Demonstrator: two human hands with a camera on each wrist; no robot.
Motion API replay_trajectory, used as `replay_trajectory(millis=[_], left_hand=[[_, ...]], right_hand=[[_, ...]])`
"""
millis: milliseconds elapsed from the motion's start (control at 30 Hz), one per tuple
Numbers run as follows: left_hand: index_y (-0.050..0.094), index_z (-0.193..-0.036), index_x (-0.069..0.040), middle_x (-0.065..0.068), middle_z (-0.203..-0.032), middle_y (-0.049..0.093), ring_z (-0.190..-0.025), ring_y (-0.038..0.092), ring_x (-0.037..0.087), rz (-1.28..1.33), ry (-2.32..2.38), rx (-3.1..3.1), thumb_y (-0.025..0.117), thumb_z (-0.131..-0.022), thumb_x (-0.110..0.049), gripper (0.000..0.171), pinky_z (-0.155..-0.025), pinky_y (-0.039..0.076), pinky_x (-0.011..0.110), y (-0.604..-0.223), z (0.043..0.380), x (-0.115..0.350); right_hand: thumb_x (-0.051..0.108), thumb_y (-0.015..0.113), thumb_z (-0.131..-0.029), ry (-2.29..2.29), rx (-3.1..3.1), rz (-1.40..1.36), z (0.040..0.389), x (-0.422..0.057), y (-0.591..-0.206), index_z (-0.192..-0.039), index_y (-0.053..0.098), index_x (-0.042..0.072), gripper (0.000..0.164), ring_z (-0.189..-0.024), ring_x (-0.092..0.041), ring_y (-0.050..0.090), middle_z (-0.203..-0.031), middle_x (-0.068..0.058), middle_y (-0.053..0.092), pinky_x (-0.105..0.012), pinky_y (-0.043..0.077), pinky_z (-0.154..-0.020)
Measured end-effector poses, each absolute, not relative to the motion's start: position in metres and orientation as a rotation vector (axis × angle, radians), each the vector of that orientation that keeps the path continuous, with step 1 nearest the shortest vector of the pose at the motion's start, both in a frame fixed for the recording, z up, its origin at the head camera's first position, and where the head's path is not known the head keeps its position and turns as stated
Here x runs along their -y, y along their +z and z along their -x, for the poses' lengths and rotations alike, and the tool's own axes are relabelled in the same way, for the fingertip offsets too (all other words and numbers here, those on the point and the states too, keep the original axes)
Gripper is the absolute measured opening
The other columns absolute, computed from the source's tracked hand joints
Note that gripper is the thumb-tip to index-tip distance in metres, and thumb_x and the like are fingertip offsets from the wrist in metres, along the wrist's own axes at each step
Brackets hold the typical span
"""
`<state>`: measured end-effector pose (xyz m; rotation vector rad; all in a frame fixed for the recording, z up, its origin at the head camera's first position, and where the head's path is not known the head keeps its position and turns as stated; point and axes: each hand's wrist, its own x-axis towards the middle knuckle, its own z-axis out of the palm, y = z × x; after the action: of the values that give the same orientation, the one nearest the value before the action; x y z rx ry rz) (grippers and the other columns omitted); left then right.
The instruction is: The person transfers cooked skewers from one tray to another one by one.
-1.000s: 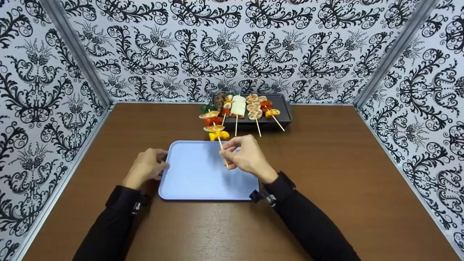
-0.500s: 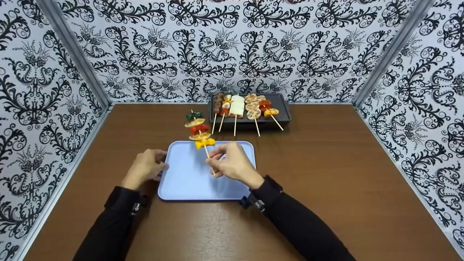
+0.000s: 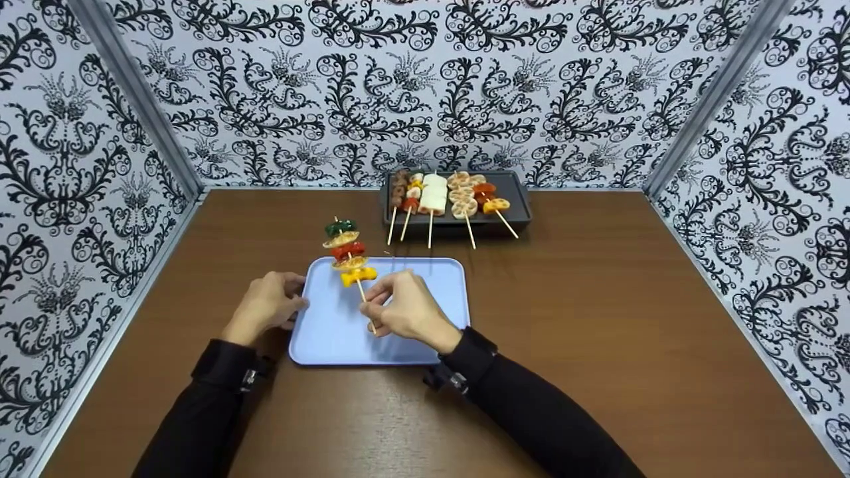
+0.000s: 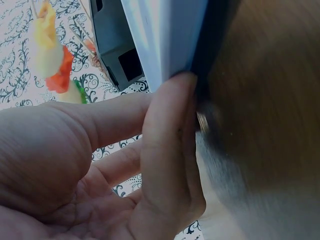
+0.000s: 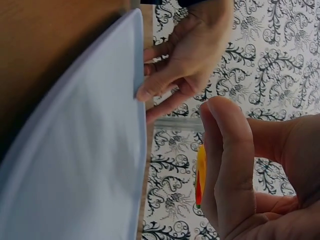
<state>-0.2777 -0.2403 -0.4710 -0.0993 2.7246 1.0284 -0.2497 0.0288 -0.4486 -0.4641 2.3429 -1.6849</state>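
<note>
My right hand point(image 3: 408, 309) pinches the bare lower end of a skewer point(image 3: 348, 252) over the light blue tray point(image 3: 412, 345). The skewer slants up and to the left, carrying green, red and yellow pepper-like pieces with pale round slices between them. In the right wrist view, the fingers point(image 5: 230, 165) hide most of it. My left hand point(image 3: 265, 302) holds the tray's left edge. Up close in the left wrist view, thumb and fingers point(image 4: 167, 130) meet at the tray's rim point(image 4: 160, 40).
Behind the tray stands a dark grill plate point(image 3: 511, 192) with several skewers point(image 3: 433, 194) lying on it, sticks pointing toward me. The brown table point(image 3: 597, 318) is bounded by patterned walls point(image 3: 412, 86) at the back and sides.
My right hand has carried the skewer left and nearer to me, from beside the grill plate to above the tray's left half. The left hand stays at the tray's edge.
</note>
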Motion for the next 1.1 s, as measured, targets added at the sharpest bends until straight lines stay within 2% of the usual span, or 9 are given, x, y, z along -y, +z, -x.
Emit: replay_trajectory(millis=[133,367,667,800,1100], left_hand=[[0.055,-0.146,-0.004,0.026,-0.123,0.066,-0.086,0.073,0.023,0.096,1.028,-2.723,0.068,-0.097,-0.011,0.051,-0.061,0.065,0.03,-0.47,0.277,0.241],[0.054,-0.147,-0.006,0.027,-0.127,0.065,-0.091,0.073,0.025,0.103,1.036,-2.708,0.066,-0.098,-0.011,0.051,-0.063,0.066,0.03,-0.47,0.278,0.24],[0.053,-0.148,-0.007,0.028,-0.133,0.063,-0.089,0.074,0.024,0.109,1.073,-2.675,0.067,-0.098,-0.012,0.053,-0.064,0.066,0.032,-0.471,0.278,0.243],[0.053,-0.148,-0.008,0.028,-0.135,0.062,-0.088,0.074,0.024,0.118,1.07,-2.674,0.067,-0.098,-0.012,0.053,-0.064,0.066,0.032,-0.471,0.278,0.244],[0.055,-0.146,-0.007,0.027,-0.128,0.066,-0.082,0.074,0.022,0.113,1.12,-2.668,0.067,-0.097,-0.012,0.05,-0.062,0.066,0.033,-0.472,0.277,0.243]], right_hand=[[0.009,0.078,-0.088,-1.656,-2.338,0.442,0.25,-0.022,-0.455,-0.093,0.074,0.004,0.008,-0.056,-0.017,0.074,-0.081,-0.009,0.075,-0.036,0.064,-0.054],[0.009,0.077,-0.089,-1.603,-2.314,0.443,0.248,-0.016,-0.466,-0.09,0.075,0.002,0.007,-0.053,-0.013,0.071,-0.086,-0.02,0.078,-0.035,0.064,-0.052],[0.009,0.078,-0.088,-1.529,-2.309,0.427,0.239,-0.01,-0.473,-0.09,0.075,0.004,0.006,-0.052,-0.013,0.07,-0.076,-0.004,0.075,-0.034,0.063,-0.052],[0.009,0.079,-0.088,-1.499,-2.314,0.419,0.236,-0.007,-0.475,-0.089,0.074,0.005,0.006,-0.052,-0.012,0.069,-0.076,-0.003,0.075,-0.033,0.063,-0.051],[0.007,0.081,-0.086,-1.532,-2.216,0.376,0.23,-0.001,-0.48,-0.088,0.071,0.005,0.01,-0.053,-0.013,0.07,-0.078,-0.005,0.075,-0.034,0.064,-0.053]])
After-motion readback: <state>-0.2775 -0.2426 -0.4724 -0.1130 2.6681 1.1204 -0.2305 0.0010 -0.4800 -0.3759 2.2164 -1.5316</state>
